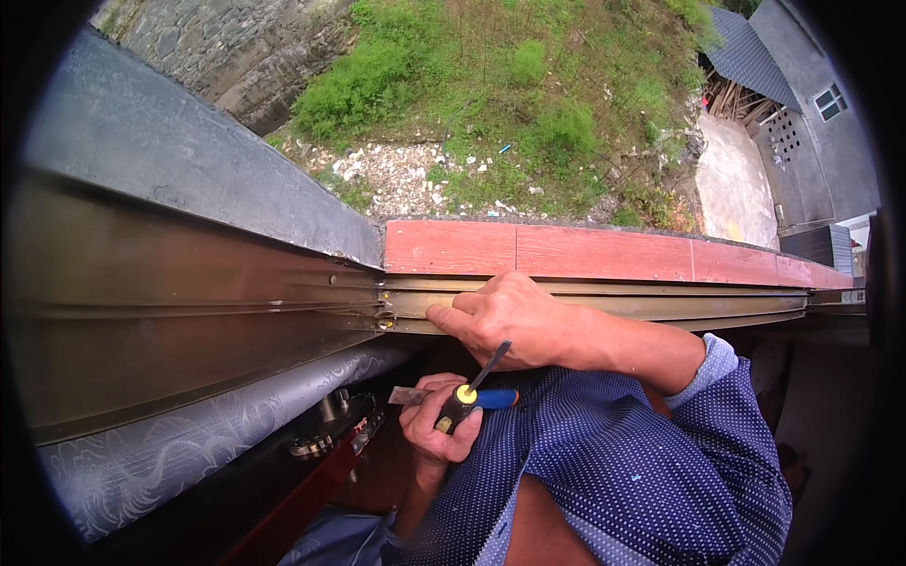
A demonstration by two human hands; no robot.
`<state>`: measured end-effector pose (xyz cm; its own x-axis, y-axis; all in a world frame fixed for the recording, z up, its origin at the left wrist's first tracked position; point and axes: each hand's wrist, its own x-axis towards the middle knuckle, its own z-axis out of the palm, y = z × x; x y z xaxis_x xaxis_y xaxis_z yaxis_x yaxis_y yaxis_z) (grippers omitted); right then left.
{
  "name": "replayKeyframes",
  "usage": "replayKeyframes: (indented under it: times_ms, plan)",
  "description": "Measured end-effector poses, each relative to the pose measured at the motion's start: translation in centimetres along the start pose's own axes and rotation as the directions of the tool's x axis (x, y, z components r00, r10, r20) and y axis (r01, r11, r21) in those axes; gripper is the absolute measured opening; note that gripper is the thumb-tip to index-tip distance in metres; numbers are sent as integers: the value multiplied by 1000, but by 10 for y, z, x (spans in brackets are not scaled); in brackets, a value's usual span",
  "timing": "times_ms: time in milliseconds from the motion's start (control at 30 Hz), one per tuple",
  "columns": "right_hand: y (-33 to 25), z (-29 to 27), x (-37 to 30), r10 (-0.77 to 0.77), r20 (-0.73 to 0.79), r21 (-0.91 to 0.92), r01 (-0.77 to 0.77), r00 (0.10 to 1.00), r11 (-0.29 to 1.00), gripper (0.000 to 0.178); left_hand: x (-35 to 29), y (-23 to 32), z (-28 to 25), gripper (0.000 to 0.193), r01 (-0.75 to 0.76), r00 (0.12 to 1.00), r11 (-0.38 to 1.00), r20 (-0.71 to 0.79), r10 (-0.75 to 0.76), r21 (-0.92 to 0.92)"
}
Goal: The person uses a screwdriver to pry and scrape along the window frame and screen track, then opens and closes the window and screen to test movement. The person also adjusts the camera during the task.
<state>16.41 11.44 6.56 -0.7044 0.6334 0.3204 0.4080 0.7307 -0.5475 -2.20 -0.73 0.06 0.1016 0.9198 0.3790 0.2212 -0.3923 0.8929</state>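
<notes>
My left hand [439,429] is closed around two tools below the window frame. One is a screwdriver [461,406] with a black and yellow handle, its dark shaft pointing up and right. The other has a flat metal blade [406,395] on the left and a blue handle [496,399] on the right, and looks like a scraper. My right hand [505,316] rests on the bronze-coloured window track [642,304], near its left corner. Its fingers are curled, with one digit pressed to the track; anything inside them is hidden.
A dark metal frame side [189,302] rises at left, beside a grey patterned roll [226,401]. Metal fittings [316,445] lie on a dark surface below. Beyond the track runs a red tiled sill [604,253], with a drop to overgrown ground [528,123].
</notes>
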Motion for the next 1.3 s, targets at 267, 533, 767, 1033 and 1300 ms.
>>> replayKeyframes:
  times_ms: [267,533,767,1033,1300]
  plan:
    - [-12,-20,-5,283,248,52,-304,927,951,18,2,-1,-2,33,-15,1000,1000,1,15,-11]
    - [-18,-45,18,423,465,112,-526,778,843,24,5,0,-2,35,-23,1000,999,-3,23,-27]
    - [-16,-40,47,463,526,117,-600,713,791,26,0,12,-12,42,-49,997,998,-59,46,-49]
    - [-15,-11,52,513,504,173,-662,695,729,27,-5,9,-17,35,-26,994,998,-104,20,-50]
    - [-16,-1,36,478,438,368,-637,761,678,31,-3,4,-19,36,-28,997,999,-68,26,-29]
